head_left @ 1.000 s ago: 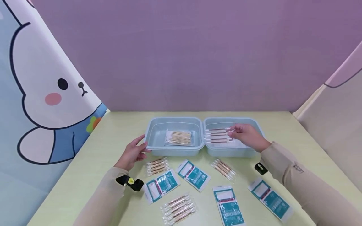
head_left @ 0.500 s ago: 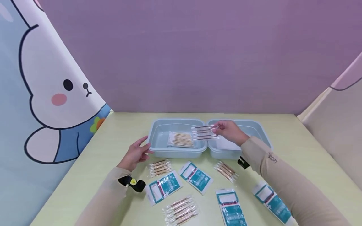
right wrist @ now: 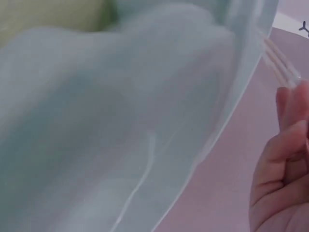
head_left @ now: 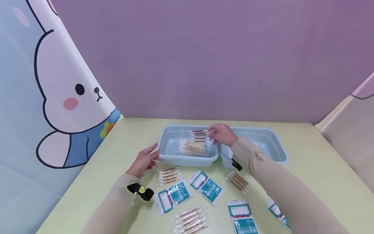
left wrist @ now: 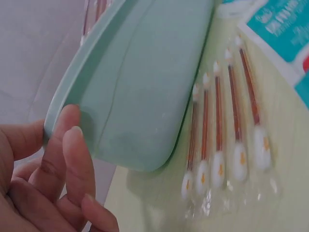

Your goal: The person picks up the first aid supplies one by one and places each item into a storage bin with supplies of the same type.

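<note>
A person's two hands work above a pale counter [head_left: 309,156], where two light-blue tubs stand side by side toward the far edge. The right hand [head_left: 223,134] pinches the end of a clear pack of dark-stemmed swabs [head_left: 199,136], holding it over the left tub [head_left: 187,162]; whether it touches the pack of pale wooden swabs [head_left: 192,148] lying inside is unclear. The left hand [head_left: 144,160] pinches that tub's rim at its near left corner between thumb and fingers. The right tub [head_left: 282,156] is partly hidden by the right sleeve [head_left: 280,180]. Between the tubs and the counter's near edge lie three packs of brown-stemmed swabs [head_left: 170,175] and four teal-and-white packets [head_left: 207,188], the rightmost partly covered by that sleeve.
</note>
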The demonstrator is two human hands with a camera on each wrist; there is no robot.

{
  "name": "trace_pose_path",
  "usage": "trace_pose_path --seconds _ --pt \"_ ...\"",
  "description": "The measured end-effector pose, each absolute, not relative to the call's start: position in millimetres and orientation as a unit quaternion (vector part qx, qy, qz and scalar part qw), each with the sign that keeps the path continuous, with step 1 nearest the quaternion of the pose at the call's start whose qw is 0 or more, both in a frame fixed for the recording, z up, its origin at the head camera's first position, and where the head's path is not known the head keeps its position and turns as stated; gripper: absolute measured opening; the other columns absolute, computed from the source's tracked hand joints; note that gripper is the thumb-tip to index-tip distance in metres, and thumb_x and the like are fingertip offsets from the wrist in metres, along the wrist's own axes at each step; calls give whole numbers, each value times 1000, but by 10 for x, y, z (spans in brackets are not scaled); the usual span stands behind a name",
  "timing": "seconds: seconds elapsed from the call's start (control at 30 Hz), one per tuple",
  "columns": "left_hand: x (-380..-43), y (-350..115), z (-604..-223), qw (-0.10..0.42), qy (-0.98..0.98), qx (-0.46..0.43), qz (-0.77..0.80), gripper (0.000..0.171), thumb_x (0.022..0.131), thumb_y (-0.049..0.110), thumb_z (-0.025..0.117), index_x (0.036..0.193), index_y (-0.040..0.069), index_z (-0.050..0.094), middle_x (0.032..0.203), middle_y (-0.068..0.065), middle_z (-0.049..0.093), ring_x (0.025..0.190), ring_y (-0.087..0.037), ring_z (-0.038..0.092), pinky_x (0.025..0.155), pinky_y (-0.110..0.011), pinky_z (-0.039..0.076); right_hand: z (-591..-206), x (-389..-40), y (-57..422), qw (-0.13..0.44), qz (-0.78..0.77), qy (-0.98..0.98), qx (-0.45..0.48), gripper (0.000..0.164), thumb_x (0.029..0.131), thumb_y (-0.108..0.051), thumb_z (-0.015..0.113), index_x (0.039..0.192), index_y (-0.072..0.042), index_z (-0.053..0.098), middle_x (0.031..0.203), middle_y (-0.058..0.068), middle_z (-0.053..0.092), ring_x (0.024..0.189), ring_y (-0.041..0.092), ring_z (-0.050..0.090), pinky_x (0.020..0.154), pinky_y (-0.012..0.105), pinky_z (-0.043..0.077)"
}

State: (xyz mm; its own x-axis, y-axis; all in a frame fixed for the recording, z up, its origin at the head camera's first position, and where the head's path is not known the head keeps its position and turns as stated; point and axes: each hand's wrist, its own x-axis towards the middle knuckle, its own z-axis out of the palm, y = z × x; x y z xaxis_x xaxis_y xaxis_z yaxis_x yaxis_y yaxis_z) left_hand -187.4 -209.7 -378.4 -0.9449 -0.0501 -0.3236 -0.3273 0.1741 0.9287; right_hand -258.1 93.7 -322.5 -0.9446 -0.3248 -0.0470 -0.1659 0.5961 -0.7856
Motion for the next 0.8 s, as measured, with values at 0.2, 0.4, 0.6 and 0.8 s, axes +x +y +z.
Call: trace_pose_path --seconds 0.2,0.4,0.6,0.8 --pt "-1872 -2109 -3793 105 764 -124 624 53 99 22 54 148 12 35 73 4 68 51 -10 55 56 -25 33 -3140 -2705 649 115 -420 894 -106 22 94 -8 60 115 -1 63 101 14 68 66 18 65 65 33 50" --pt "-1886 -2079 -3852 105 761 -124 628 53 99 22 54 148 13 38 73 3 67 52 -11 54 57 -26 35 -3171 -2740 481 134 -431 889 -78 24 94 -8 60 117 -1 64 94 11 69 75 22 68 61 30 48" --pt "-1883 -2084 -3868 100 751 -119 641 53 99 21 55 148 11 37 71 2 67 48 -10 46 56 -26 37 -3164 -2799 463 177 -438 880 -48 26 94 -7 59 119 -1 61 88 10 69 72 16 66 64 32 50" --pt "-1899 -2054 -3865 103 749 -118 643 52 99 19 55 147 10 38 69 2 67 47 -10 46 54 -25 36 -3161 -2806 565 230 -474 849 -36 27 96 -3 55 122 4 56 79 7 65 62 9 62 59 25 48"
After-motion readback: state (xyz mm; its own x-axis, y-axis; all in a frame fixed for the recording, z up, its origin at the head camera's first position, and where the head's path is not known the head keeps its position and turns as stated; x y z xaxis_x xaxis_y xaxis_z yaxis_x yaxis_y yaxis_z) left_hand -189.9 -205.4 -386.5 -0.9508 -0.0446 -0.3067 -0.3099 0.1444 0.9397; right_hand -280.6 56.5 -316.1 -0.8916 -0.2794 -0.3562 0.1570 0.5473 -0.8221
